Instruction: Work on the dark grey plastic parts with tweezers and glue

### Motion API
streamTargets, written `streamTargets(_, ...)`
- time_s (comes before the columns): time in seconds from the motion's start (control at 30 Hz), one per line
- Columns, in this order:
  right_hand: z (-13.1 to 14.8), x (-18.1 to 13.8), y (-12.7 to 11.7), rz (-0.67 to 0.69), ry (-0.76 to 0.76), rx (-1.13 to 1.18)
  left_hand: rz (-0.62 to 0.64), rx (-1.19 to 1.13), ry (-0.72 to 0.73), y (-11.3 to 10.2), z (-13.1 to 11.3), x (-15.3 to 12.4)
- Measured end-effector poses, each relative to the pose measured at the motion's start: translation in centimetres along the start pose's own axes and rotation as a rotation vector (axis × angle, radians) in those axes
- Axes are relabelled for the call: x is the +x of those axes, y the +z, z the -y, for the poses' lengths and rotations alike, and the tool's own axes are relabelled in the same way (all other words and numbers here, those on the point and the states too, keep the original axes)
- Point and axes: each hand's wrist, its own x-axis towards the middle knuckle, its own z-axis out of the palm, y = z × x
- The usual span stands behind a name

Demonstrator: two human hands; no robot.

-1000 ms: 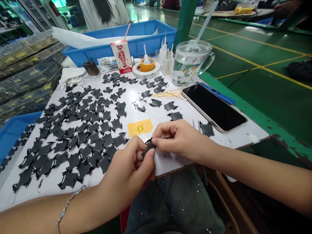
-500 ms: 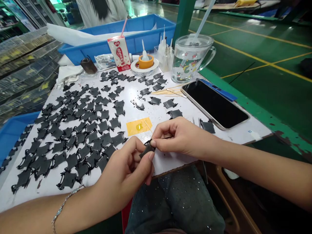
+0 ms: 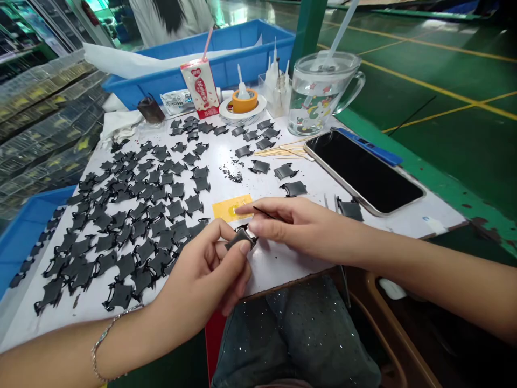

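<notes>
My left hand (image 3: 205, 272) pinches a small black plastic part (image 3: 239, 237) between thumb and forefinger, just above the near edge of the white work board (image 3: 278, 264). My right hand (image 3: 293, 226) touches that part with its lower fingers and holds a thin dark stick (image 3: 264, 213) under the stretched forefinger. The forefinger tip lies by a yellow square with a glue drop (image 3: 231, 209). Several matching black parts (image 3: 133, 215) are spread in rows over the left half of the board.
A phone (image 3: 365, 172) lies face up at the right, toothpicks (image 3: 283, 152) beside it. At the back stand a clear mug with a straw (image 3: 319, 99), a tape roll (image 3: 244, 101), a drink carton (image 3: 201, 89) and a blue bin (image 3: 226, 59). Another person stands behind the bin.
My right forefinger has stretched out to the left toward the yellow square, and the thin stick now shows. Both hands have moved slightly up the board.
</notes>
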Motion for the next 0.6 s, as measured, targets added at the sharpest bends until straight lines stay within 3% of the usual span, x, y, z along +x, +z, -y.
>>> streamTargets(0.13,-0.29,-0.34,-0.36,-0.006,-0.054,-0.153,-0.032,-0.032,-0.034,-0.36,-0.07,0.04)
streamTargets(0.37,-0.46,-0.59,-0.16,0.049,-0.044,-0.105,-0.061,-0.114,-0.053,-0.66,-0.05,-0.04)
streamTargets(0.6,-0.6,-0.44,-0.08,0.022,-0.078,-0.154,-0.062,-0.102,-0.048,-0.7,-0.06,-0.01)
